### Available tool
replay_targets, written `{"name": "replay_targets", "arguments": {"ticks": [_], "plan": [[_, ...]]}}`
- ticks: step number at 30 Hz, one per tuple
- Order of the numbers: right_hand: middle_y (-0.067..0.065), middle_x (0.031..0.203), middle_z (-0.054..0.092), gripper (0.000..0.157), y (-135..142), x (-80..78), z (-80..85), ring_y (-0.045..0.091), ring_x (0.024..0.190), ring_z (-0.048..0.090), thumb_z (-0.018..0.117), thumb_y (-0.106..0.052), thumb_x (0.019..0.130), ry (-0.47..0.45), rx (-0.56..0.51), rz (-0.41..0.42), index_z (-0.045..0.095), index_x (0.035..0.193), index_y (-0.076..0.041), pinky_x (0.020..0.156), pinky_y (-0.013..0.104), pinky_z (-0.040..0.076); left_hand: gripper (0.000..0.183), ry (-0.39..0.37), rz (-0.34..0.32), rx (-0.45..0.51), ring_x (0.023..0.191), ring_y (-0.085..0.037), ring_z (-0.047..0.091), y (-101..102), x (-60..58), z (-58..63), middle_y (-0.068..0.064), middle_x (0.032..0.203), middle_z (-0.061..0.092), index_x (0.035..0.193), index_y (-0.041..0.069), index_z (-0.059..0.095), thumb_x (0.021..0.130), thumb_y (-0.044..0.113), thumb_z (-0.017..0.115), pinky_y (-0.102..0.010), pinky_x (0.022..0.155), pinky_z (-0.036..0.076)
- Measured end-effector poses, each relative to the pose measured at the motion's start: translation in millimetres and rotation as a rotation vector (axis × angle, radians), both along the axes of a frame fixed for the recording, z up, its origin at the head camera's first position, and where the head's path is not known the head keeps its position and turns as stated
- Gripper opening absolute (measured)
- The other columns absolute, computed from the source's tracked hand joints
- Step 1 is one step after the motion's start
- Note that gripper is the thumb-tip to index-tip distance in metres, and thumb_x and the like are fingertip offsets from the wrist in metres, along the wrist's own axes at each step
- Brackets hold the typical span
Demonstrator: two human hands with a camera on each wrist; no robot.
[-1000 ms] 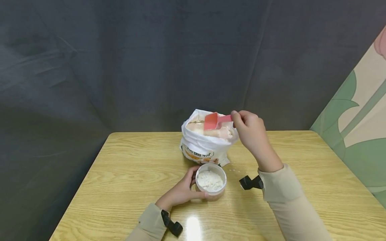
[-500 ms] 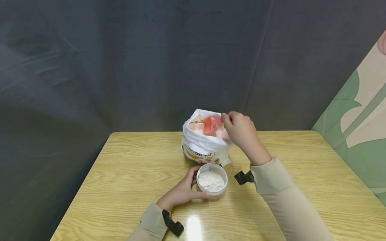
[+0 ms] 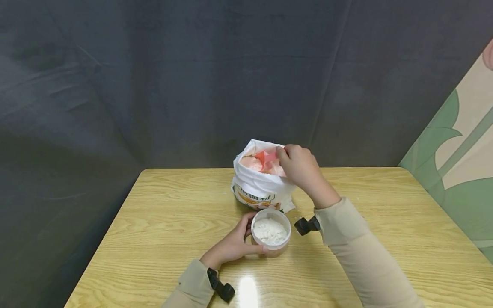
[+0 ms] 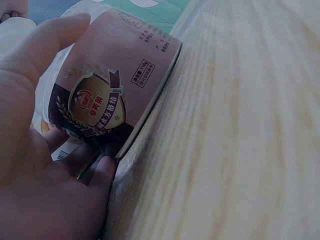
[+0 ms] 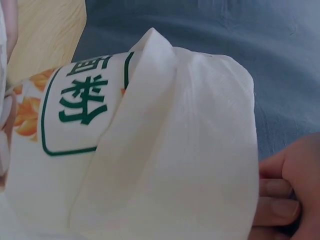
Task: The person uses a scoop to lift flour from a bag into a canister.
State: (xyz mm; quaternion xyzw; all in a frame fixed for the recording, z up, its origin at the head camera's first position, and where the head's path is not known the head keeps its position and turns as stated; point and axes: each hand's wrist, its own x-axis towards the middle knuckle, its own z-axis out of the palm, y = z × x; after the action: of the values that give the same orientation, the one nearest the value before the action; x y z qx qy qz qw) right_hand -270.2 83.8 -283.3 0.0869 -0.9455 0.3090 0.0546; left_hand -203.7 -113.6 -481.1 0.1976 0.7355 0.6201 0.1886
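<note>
A white flour bag (image 3: 262, 183) with a rolled-down rim and green and orange print stands at the middle of the table. In its mouth is a red scoop (image 3: 262, 157), tilted among the flour; its handle is pinched by my right hand (image 3: 302, 169). In the right wrist view the bag's side (image 5: 200, 140) hides the scoop, and curled fingers show at the right edge. In front of the bag stands a round plastic tub (image 3: 271, 252) of white flour. My left hand (image 3: 235, 244) grips it with thumb and fingers around its side; the left wrist view shows its printed label (image 4: 95, 105).
The wooden table (image 3: 165, 222) spreads to both sides of the bag and tub. A dark curtain (image 3: 192, 85) hangs behind its back edge. To the right is a wall panel (image 3: 470, 179) with painted leaves. Black wrist cameras (image 3: 306, 225) sit on both sleeves.
My right hand has moved left and slightly down with the scoop, which has gone from above the flour deeper into the bag. The left hand and tub have stayed in place.
</note>
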Motion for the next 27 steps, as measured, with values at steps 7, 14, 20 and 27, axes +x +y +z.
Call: {"name": "replay_targets", "arguments": {"ticks": [7, 14, 20, 27], "plan": [[0.012, 0.085, 0.065, 0.045, -2.9, 0.7, 0.1, 0.026, 0.071, 0.055, 0.039, -0.030, 0.109, -0.007, -0.053, 0.035, 0.067, 0.088, -0.001, 0.065, 0.037, 0.044, 0.095, 0.005, 0.002, -0.011, 0.143, -0.027, 0.038, -0.2, 0.1, 0.5, -0.012, 0.158, 0.032, 0.156, 0.010, 0.023, 0.084, 0.016, 0.085, -0.043, 0.117, 0.029], [0.013, 0.084, 0.065, 0.046, -7.4, -4.0, -0.9, 0.027, 0.070, 0.054, 0.039, -0.028, 0.109, -0.011, -0.058, 0.060, 0.066, 0.084, -0.001, 0.066, 0.036, 0.043, 0.096, -0.006, 0.001, -0.006, 0.142, -0.027, 0.039, -1.7, 0.5, 0.7, -0.013, 0.158, 0.032, 0.156, 0.009, 0.023, 0.084, 0.017, 0.085, -0.044, 0.117, 0.029], [0.012, 0.087, 0.064, 0.044, -15.8, -9.3, 1.2, 0.024, 0.069, 0.052, 0.037, -0.027, 0.109, -0.062, -0.016, 0.086, 0.067, 0.092, 0.001, 0.065, 0.035, 0.043, 0.095, 0.004, -0.006, 0.008, 0.141, -0.027, 0.041, -2.9, 1.5, 0.7, -0.014, 0.156, 0.033, 0.156, 0.009, 0.023, 0.084, 0.016, 0.085, -0.042, 0.116, 0.030], [0.012, 0.085, 0.061, 0.043, -19.2, -10.9, 3.2, 0.022, 0.069, 0.050, 0.038, -0.027, 0.109, -0.089, -0.032, 0.109, 0.066, 0.093, 0.001, 0.064, 0.034, 0.042, 0.095, 0.002, -0.007, 0.021, 0.141, -0.027, 0.042, -4.6, 0.2, -0.6, -0.014, 0.156, 0.034, 0.155, 0.009, 0.023, 0.084, 0.015, 0.085, -0.041, 0.116, 0.030]]}}
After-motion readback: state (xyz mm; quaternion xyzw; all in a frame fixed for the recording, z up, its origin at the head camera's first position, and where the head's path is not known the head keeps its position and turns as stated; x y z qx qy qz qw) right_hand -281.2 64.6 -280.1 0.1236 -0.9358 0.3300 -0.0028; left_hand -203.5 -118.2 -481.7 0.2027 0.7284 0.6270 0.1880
